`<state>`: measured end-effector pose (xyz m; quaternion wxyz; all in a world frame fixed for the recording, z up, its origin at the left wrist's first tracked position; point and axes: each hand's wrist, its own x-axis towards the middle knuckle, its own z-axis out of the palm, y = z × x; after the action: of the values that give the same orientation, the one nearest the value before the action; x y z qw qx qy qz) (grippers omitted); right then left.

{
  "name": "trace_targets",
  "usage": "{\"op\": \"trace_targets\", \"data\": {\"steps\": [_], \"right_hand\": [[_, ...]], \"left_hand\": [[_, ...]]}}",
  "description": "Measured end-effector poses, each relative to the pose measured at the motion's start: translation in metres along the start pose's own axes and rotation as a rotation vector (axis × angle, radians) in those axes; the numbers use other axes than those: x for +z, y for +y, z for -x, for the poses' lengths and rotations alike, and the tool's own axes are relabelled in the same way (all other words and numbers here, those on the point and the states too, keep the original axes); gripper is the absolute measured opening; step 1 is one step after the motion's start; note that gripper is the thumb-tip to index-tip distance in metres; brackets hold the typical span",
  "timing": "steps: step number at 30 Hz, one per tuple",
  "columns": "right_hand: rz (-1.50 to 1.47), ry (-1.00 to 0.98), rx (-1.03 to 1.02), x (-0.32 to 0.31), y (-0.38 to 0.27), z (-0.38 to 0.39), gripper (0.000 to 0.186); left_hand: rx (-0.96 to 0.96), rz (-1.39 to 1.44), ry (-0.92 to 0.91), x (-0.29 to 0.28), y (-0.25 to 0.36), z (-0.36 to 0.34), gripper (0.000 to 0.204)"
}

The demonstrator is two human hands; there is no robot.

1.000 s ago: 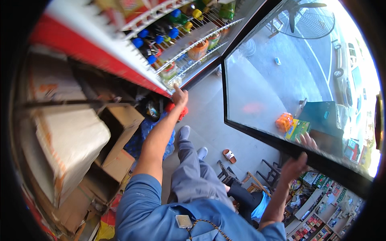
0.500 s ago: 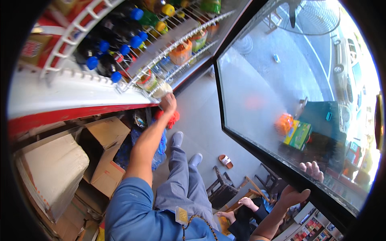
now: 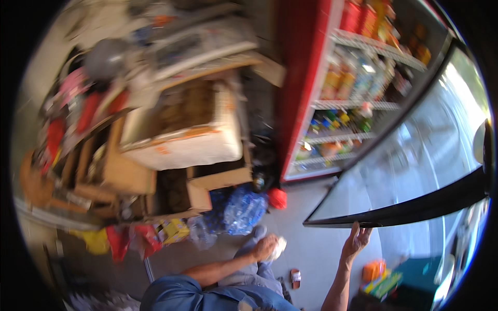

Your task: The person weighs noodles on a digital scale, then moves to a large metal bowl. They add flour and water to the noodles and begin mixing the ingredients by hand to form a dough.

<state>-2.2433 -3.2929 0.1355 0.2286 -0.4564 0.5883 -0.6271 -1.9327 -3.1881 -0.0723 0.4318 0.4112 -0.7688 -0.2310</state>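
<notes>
My left hand point(image 3: 265, 248) is closed around a small rounded white object point(image 3: 279, 250), in front of my legs. Blur hides what kind of thing it is. On the right, my right hand point(image 3: 356, 242) grips the black-framed edge of the glass fridge door point(image 3: 399, 173), which stands swung wide. Behind the door is the red-sided drinks fridge point(image 3: 306, 88), with bottles point(image 3: 340, 78) on its white wire shelves.
At left, a white foam box point(image 3: 192, 147) sits on open cardboard boxes point(image 3: 223, 179). Blue plastic bags point(image 3: 244, 210) and a red bag point(image 3: 277, 198) lie on the floor near the fridge. A sandal point(image 3: 295, 278) lies ahead of me. An orange package point(image 3: 373, 269) shows at lower right.
My view has swung left and back from the fridge. My left hand has come away from the bottom shelf with the white object. My right hand remains on the door's edge.
</notes>
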Motion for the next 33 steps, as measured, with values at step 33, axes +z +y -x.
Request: {"op": "trace_targets", "data": {"steps": [33], "right_hand": [[-0.231,-2.605,1.437,0.488,-0.328,1.113,0.061]], "left_hand": [[-0.903,-0.210,1.976,-0.652,0.358,0.732,0.012]]}}
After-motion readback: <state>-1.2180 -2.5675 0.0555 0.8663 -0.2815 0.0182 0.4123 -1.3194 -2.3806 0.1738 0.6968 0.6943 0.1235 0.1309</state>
